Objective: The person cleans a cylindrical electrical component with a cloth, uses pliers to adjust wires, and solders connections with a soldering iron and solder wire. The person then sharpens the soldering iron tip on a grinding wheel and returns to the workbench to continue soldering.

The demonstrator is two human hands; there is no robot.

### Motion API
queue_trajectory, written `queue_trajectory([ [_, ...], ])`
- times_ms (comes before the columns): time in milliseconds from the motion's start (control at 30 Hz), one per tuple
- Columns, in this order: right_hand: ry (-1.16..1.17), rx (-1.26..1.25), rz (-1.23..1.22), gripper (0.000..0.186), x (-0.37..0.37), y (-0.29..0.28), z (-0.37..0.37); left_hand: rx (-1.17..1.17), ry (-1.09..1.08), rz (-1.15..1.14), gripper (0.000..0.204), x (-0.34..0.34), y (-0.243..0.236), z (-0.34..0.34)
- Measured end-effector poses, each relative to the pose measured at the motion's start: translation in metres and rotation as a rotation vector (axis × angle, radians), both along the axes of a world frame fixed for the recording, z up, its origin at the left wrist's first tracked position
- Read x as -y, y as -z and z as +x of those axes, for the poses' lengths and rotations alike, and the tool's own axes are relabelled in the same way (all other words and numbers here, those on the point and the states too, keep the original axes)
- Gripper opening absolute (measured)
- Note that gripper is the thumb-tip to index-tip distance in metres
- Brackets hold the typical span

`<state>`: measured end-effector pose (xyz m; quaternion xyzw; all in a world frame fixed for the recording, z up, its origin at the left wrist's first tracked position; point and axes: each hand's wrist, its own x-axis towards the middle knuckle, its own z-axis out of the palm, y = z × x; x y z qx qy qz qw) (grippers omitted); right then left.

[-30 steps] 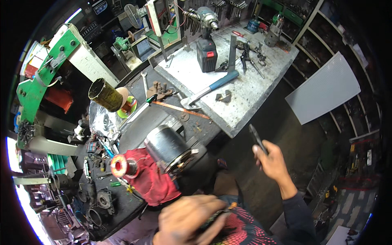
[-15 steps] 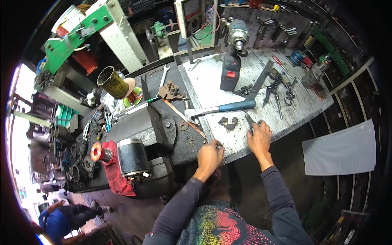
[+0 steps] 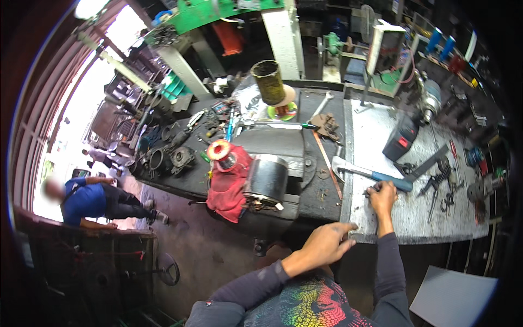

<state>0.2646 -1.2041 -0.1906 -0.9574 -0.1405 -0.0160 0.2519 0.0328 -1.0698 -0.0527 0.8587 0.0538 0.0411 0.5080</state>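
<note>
My left hand (image 3: 326,246) is over the near edge of the bright metal bench top (image 3: 370,229), its index finger and thumb apart and nothing clearly held. My right hand (image 3: 384,199) is bent down to the bench top with its fingers curled at a small dark piece (image 3: 371,191) that they mostly cover. Just beyond it lies a hammer (image 3: 376,175) with a blue grip, its head toward the left. A cylindrical motor housing (image 3: 267,179) rests left of my hands, beside a wound armature (image 3: 224,155) on a red cloth (image 3: 226,191).
A cordless power tool (image 3: 406,133) stands farther back on the bench, with a flat dark bar (image 3: 430,162) and several hand tools to its right. A vise (image 3: 297,144) and a wrench (image 3: 321,104) are at the middle. Another person (image 3: 87,201) stands at the far left.
The view has swung left, so the bench appears farther right. My right hand has come left to where the dark curved pieces lay. The left hand's finger and thumb have spread.
</note>
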Motion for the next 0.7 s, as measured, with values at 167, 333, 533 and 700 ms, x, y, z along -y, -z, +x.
queue_trajectory([
  [167,-0.046,-0.171,0.64,0.015,0.014,-0.074,0.0,0.108,0.067,-0.08,0.029,-0.033,-0.094,-0.038],
  [333,-0.333,-0.073,0.928,0.021,0.011,-0.213,-0.099,0.418,0.018,0.011,0.027,-0.067,-0.156,-0.047],
  [533,-0.491,0.144,0.847,0.028,-0.063,-0.273,-0.237,0.367,0.204,-0.029,0.025,-0.119,-0.161,-0.058],
  [700,0.111,0.0,1.198,0.025,-0.128,-0.251,-0.315,0.082,0.348,-0.337,0.015,-0.171,-0.146,-0.084],
])
